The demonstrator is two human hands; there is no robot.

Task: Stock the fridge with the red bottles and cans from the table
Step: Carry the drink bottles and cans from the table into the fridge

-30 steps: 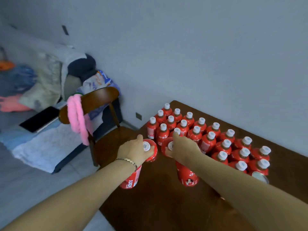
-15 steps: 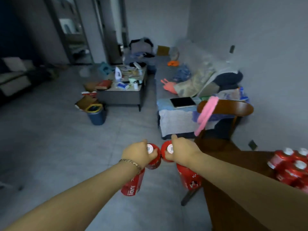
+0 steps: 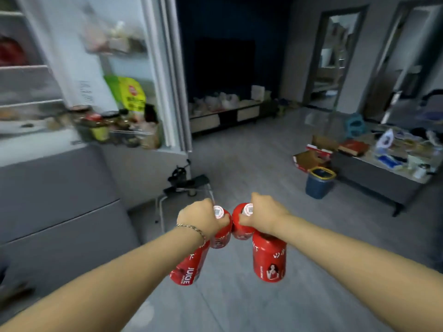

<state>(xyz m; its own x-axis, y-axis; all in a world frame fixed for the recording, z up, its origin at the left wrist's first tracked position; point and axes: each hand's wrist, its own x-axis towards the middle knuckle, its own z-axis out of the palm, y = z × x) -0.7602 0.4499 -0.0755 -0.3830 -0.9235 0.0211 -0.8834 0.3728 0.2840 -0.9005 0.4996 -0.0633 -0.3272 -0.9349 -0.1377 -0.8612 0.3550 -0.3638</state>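
My left hand (image 3: 200, 218) grips two red bottles by their necks: one with a white cap (image 3: 219, 232) and one hanging lower with a "JUICE" label (image 3: 188, 269). My right hand (image 3: 265, 215) likewise holds two red bottles, a white-capped one (image 3: 242, 226) and a lower one with a printed figure (image 3: 269, 259). Both pairs hang over the grey floor, side by side and almost touching. The fridge (image 3: 55, 188) stands at the left with its upper door (image 3: 124, 75) swung open; the door shelves hold jars and packets. The table is out of view.
A small black stool (image 3: 187, 185) stands just ahead beside the fridge. A blue bin (image 3: 318, 182) and open cardboard boxes (image 3: 311, 156) sit on the floor at the right, next to a cluttered low table (image 3: 393, 164). A dark TV and low cabinet (image 3: 227, 113) line the far wall.
The view has swung left from the table and chair, across the room, to the open fridge. Both hands still carry their two red bottles each, lifted off the table.
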